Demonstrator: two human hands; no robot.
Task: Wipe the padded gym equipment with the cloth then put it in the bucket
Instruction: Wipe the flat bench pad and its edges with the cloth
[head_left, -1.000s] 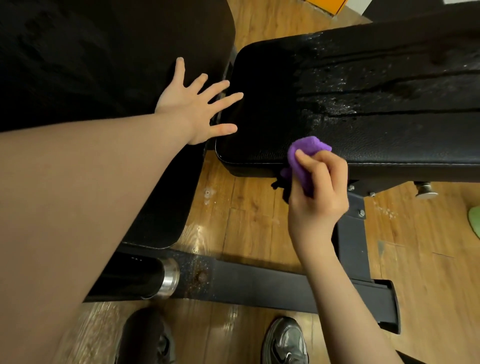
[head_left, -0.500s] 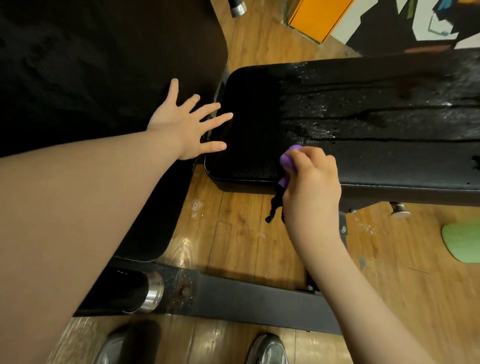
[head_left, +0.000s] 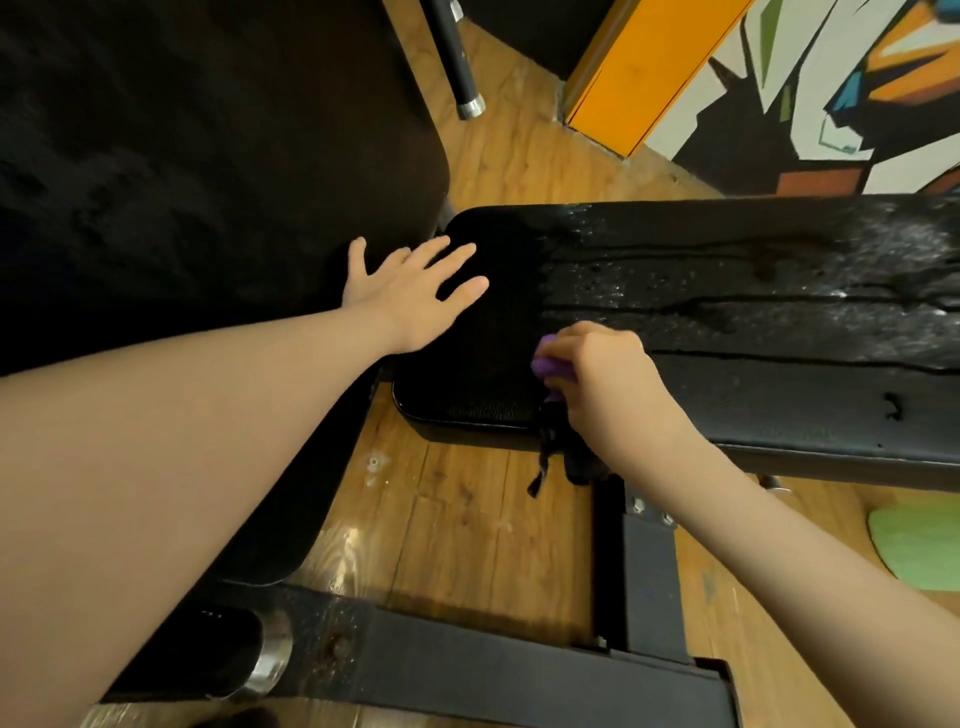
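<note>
Far left: a broad black padded backrest (head_left: 197, 171) fills the upper left corner; its right edge runs down beside the gap to the next pad.
Left hand: the left hand (head_left: 408, 293) lies flat with fingers spread wide, holding nothing, the palm at the gap and the fingertips reaching onto the left end of the long black padded bench (head_left: 753, 332).
Floor gap: bare wooden plank floor (head_left: 467, 530) shows between backrest and bench, open ground below the bench's near edge down to the black steel base bar (head_left: 493, 665) that crosses the bottom.
Bench surface: the left end is dull and dark; the stretch to the right glistens with wet streaks and droplets out to the right border.
Cloth: the small purple cloth (head_left: 550, 366) sits bunched on the bench top close to the rounded near-left corner; only a little of it shows past the knuckles.
Right hand: the right hand (head_left: 608, 374) grips the cloth with fingers curled over it, pressing it to the pad; a dark frayed strap (head_left: 543, 462) hangs off the edge just beneath.
Upright: a black steel post (head_left: 649, 566) drops from under the bench to the base bar.
Far right: a pale green mat (head_left: 919, 551) lies on the floor; an orange panel (head_left: 639, 67) and a painted wall (head_left: 831, 93) stand behind.
Change: a second ago the cloth was at the pad's front face below the edge; now it is up on top, and the left hand has shifted further onto the bench.
</note>
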